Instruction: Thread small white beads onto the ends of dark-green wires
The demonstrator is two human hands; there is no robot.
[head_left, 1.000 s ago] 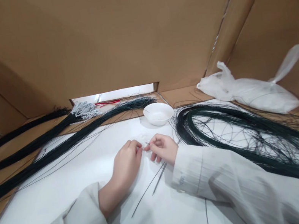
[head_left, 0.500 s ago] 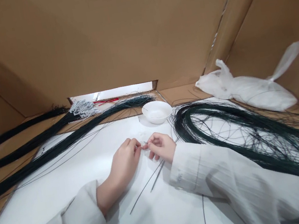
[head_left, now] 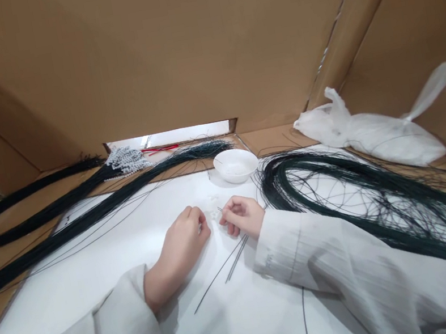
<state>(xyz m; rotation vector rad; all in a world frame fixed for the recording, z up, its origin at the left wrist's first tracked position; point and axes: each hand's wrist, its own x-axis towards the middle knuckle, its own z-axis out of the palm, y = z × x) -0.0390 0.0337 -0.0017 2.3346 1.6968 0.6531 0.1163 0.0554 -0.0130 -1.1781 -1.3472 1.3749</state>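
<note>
Head view: your left hand [head_left: 184,240] rests on the white sheet [head_left: 96,281], fingers curled with thumb and forefinger pinched at the tip; whether it has a bead between them is too small to tell. Your right hand [head_left: 242,216] is closed on thin wires [head_left: 232,254], whose tails run back under the palm toward you. Their short ends poke out between the two hands, just above a small scatter of pale beads [head_left: 214,214] on the sheet.

By the look of it you are at the threading step (bead onto wire end). The next move calls for steadying the wire tip and meeting it squarely with the left fingertips.

The bowl [head_left: 235,165] sits just beyond the hands, the coil [head_left: 340,192] lies to your right, and the bundles [head_left: 63,218] lie to your left. The bowl's contents are hard to make out, and the bundles are cut off at the left edge.
</note>
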